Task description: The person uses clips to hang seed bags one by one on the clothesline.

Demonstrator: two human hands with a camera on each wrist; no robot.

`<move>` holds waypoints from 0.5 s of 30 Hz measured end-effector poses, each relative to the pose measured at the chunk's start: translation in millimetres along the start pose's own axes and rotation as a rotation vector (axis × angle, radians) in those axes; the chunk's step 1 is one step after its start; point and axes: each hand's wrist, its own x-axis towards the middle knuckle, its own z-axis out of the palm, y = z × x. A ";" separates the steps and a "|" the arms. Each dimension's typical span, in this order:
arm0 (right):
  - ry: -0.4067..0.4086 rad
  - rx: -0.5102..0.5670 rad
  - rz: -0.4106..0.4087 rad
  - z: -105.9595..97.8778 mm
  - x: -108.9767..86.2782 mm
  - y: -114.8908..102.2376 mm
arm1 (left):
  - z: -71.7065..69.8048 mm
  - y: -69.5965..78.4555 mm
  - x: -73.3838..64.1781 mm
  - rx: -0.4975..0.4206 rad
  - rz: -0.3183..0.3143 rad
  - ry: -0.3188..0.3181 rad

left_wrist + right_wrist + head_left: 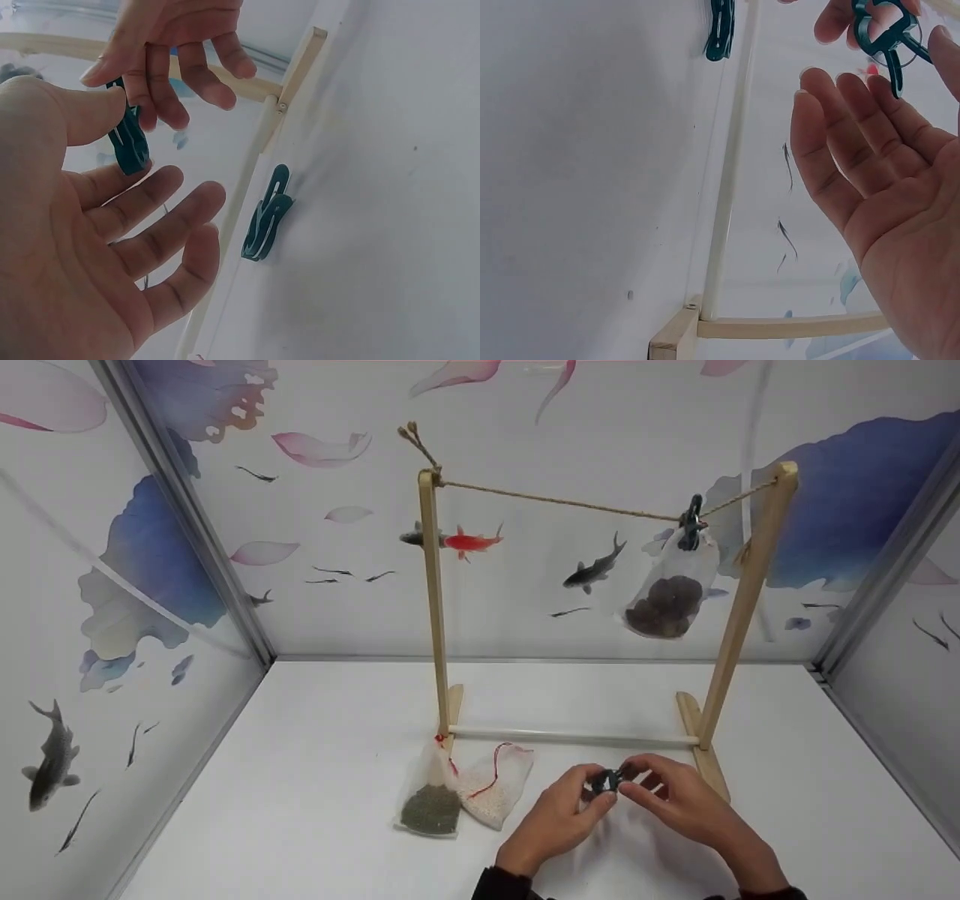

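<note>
A dark green spring clip [606, 782] is held between the two hands, low over the front of the table. My left hand [559, 814] pinches its jaw end between thumb and forefinger. At the other end, the thumb and forefinger of my right hand [686, 802] pinch the two handles, which stand apart in the right wrist view. The other fingers of both hands are loosely bent. A second green clip [266, 217] lies on the table under the hands. Left of the hands lie two mesh bags: one with dark green contents [430, 810], one with pale grains [489, 802].
Behind the hands stands a wooden frame [435, 607] with a white bottom rail [570, 736]. A sagging twine line [555, 499] joins its posts. From it hangs a mesh bag [667, 604] of dark round things, fastened by a green clip [691, 523]. Printed panels surround the table.
</note>
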 end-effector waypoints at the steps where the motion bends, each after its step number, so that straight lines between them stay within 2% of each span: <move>1: 0.005 0.004 -0.001 0.3 0.2 -0.6 | -0.5 0.3 -0.3 -0.020 -0.005 -0.014; 5: 0.026 0.007 0.001 0.5 0.4 -3.0 | -1.4 0.5 0.3 -0.068 -0.001 -0.048; 15: 0.041 0.007 -0.010 -0.8 0.6 -2.6 | -1.0 -3.2 2.6 -0.072 0.040 -0.060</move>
